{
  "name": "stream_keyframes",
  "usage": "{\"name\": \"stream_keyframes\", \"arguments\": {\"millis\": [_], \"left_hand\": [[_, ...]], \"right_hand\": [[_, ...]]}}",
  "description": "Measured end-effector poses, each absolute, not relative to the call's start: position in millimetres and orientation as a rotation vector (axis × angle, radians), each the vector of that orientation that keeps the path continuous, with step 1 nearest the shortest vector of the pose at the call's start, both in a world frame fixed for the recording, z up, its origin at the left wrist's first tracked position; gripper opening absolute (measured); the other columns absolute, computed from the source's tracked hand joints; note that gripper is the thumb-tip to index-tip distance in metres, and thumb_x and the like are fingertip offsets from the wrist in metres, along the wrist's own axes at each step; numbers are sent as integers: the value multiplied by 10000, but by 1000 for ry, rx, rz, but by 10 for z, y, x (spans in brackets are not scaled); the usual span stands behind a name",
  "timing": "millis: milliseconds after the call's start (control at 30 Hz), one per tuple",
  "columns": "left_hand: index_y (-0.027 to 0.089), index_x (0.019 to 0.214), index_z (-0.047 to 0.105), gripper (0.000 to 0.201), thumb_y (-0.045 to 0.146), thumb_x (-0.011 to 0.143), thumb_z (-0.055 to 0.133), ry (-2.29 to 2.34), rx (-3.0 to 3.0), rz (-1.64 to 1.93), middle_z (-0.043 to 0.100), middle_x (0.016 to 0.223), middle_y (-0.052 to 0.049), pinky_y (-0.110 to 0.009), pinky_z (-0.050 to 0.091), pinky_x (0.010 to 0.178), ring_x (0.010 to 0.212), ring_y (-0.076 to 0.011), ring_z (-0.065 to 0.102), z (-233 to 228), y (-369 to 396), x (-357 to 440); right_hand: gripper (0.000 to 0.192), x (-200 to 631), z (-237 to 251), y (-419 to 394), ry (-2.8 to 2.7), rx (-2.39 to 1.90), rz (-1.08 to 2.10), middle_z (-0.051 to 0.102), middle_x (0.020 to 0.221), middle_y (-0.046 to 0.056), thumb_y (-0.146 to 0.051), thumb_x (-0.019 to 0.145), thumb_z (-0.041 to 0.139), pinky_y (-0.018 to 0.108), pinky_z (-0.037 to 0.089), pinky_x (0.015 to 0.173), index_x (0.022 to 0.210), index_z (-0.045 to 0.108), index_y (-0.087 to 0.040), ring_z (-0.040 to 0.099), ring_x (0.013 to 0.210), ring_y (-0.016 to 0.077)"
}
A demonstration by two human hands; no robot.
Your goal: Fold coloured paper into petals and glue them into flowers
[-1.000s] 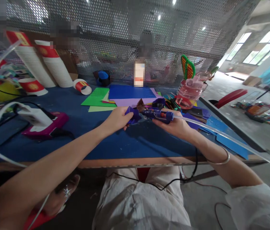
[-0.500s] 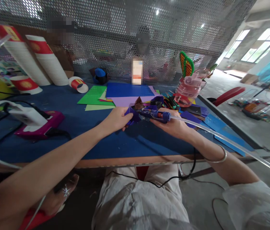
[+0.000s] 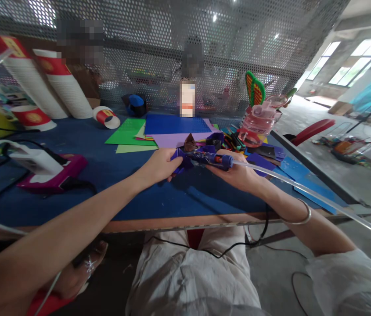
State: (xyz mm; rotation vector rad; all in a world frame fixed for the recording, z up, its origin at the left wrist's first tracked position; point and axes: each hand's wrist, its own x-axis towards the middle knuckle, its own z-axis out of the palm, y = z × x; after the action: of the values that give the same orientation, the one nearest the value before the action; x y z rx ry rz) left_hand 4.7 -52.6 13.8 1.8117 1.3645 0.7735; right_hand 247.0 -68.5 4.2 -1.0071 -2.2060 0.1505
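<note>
My left hand point(image 3: 163, 166) is closed, pinching a folded purple paper piece point(image 3: 179, 154) between thumb and fingers above the table. My right hand point(image 3: 234, 173) is wrapped round a dark blue glue gun point(image 3: 210, 159). Its nozzle points left and reaches the purple paper; whether it touches cannot be made out. A long clear glue stick point(image 3: 290, 183) runs out of the gun's back end, over my right forearm. Just behind the nozzle shows a brown folded paper piece point(image 3: 190, 142); what holds it up is hidden.
Coloured sheets point(image 3: 177, 124) lie behind my hands. Purple and blue scraps point(image 3: 261, 163) and a pink bottle point(image 3: 257, 125) are at the right. Stacked paper cups point(image 3: 65, 87) and a magenta power strip point(image 3: 53, 177) stand left. A perforated metal panel point(image 3: 159, 52) closes the back.
The view has shifted very slightly. Both hands, the glue gun and the purple paper keep nearly the same places.
</note>
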Motion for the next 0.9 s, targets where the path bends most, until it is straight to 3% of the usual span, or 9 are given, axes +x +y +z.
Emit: {"name": "stream_keyframes", "arguments": {"millis": [333, 900], "left_hand": [[191, 611, 509, 296, 117, 898, 529, 1364, 1846, 788, 522, 406, 46, -175, 319, 349, 315, -95, 487, 147, -521, 42], [198, 606, 518, 283, 207, 889, 526, 1344, 1873, 827, 566, 429, 22, -180, 330, 364, 338, -105, 502, 67, -443, -30]], "right_hand": [[220, 2479, 42, -702, -2213, -1027, 129, 636, 755, 24, -354, 964, 643, 298, 446, 662, 818, 605, -193, 547, 672, 152], [127, 2505, 49, -734, -2207, -1092, 137, 699, 793, 51, -295, 929, 674, 330, 503, 663, 841, 630, -216, 620, 688, 186]]}}
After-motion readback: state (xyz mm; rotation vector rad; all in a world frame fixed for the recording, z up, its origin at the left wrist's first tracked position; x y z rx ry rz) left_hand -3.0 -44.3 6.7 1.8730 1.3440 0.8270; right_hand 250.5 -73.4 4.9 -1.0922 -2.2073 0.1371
